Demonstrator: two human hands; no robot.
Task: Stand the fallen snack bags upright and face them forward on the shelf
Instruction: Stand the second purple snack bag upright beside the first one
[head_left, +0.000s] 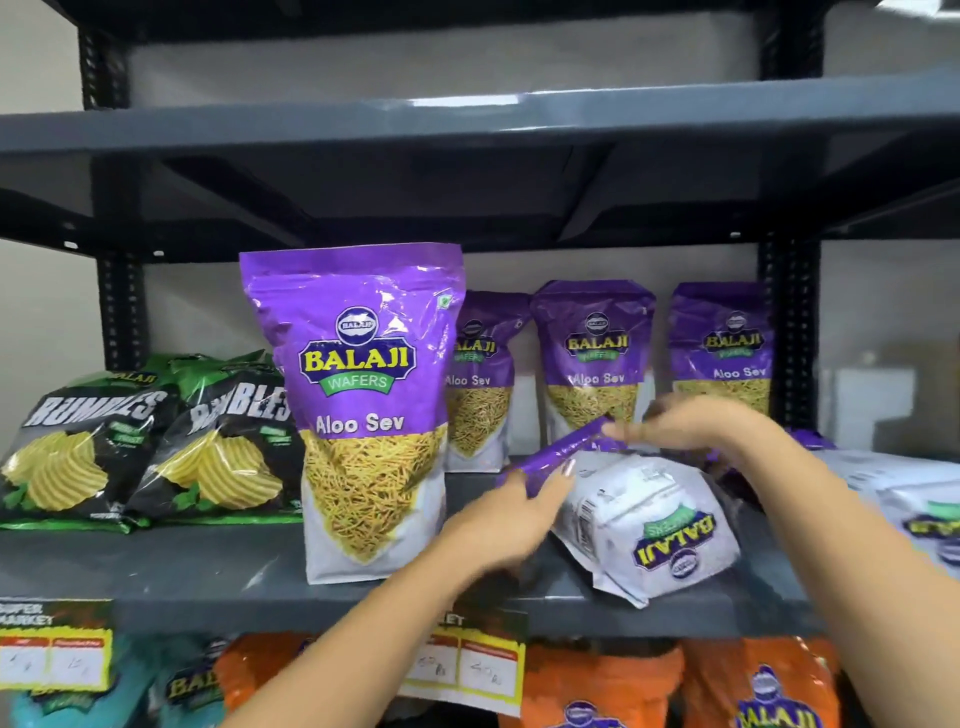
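Note:
A fallen purple Aloo Sev bag (644, 525) lies on the grey shelf (208, 571), back side up, its logo upside down. My left hand (511, 512) grips the bag's purple top edge at the left. My right hand (691, 423) holds that same edge further back. Left of them, one large Aloo Sev bag (363, 410) stands upright and faces forward at the shelf front. Three more upright bags (595, 358) stand along the back. Another fallen bag (914, 499) lies at the right, partly behind my right forearm.
Two black Rumbles chip bags (156, 441) lean at the left of the shelf. Price labels (52, 654) hang from the shelf's front edge. Orange and teal snack bags (623, 686) fill the shelf below. The dark upper shelf (467, 124) hangs close overhead.

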